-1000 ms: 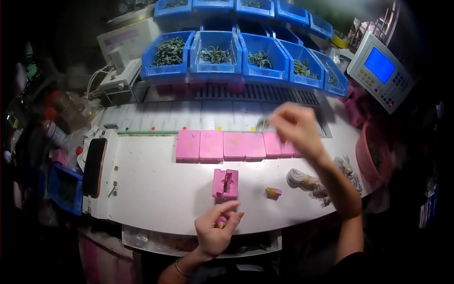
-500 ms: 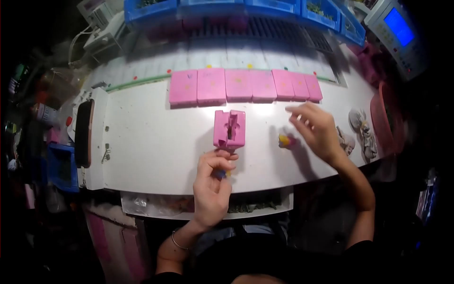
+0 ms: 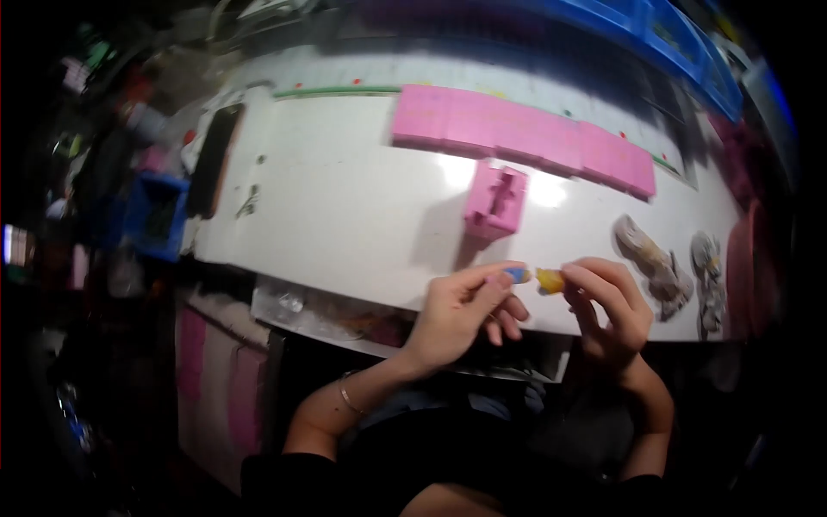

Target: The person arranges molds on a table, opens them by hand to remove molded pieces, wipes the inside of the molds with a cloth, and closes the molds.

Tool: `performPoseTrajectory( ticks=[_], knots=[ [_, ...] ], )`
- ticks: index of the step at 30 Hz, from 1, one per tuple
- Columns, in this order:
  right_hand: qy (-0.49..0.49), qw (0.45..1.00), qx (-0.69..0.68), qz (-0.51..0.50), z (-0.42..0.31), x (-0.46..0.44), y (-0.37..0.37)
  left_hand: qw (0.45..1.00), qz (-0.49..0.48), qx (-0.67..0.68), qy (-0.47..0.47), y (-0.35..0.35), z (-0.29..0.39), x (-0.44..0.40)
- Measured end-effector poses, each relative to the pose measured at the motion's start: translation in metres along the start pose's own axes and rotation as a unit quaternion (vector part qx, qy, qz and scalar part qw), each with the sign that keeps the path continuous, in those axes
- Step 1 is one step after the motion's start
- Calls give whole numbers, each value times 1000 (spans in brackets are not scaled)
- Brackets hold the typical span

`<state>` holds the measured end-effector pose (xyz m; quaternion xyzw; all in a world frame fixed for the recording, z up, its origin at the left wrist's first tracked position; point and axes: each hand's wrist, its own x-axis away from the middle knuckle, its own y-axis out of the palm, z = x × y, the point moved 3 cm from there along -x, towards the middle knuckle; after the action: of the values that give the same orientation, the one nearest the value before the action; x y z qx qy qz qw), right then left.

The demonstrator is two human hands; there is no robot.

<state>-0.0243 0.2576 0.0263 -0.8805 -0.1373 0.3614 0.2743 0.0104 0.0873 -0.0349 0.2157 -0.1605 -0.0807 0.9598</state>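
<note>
My left hand [image 3: 469, 310] pinches a small blue piece with a yellowish end [image 3: 517, 274] between thumb and forefinger. Close beside it, my right hand [image 3: 610, 306] grips a small yellow figure piece [image 3: 550, 280] by its right side. The two pieces face each other over the table's front edge, with a narrow gap between them. Both are too small and blurred to name more exactly. Just beyond my hands a pink block-shaped mould [image 3: 497, 202] stands on the white table, a slot-like hollow in its top.
A row of pink blocks [image 3: 517, 129] lies behind the mould. Grey-white cloth-like bundles [image 3: 659, 263] lie at the right, near a pink basket [image 3: 748, 267]. A phone [image 3: 215, 159] rests at the left edge. Blue bins [image 3: 637, 26] hang above; an open drawer [image 3: 327, 319] juts out below the tabletop.
My right hand has picked up the yellow piece from the table and brought it toward my left. My left hand has come away from the mould with the blue piece. The view has turned.
</note>
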Motion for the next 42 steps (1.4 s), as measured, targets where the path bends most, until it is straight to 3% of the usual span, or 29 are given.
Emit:
performPoseTrajectory(
  ticks=[5,10,13,16,23,35,42],
  knots=[
    [23,996,-83,-32,3,3,10,993,-53,95,-45,7,0,0],
    [6,996,-79,-34,2,-1,10,975,-95,168,-108,12,3,1],
    [-20,998,-46,-44,-2,-10,9,970,-112,168,-132,9,2,3],
    [26,994,-81,-72,3,-16,10,970,-144,147,-129,10,4,4],
    [127,955,-247,-107,8,-19,13,973,-100,156,-138,7,2,5],
    [143,947,-287,-32,14,-13,18,966,-71,182,-172,5,7,3],
    [125,956,-248,-94,17,-10,16,962,-78,199,-168,8,2,2]
  ],
)
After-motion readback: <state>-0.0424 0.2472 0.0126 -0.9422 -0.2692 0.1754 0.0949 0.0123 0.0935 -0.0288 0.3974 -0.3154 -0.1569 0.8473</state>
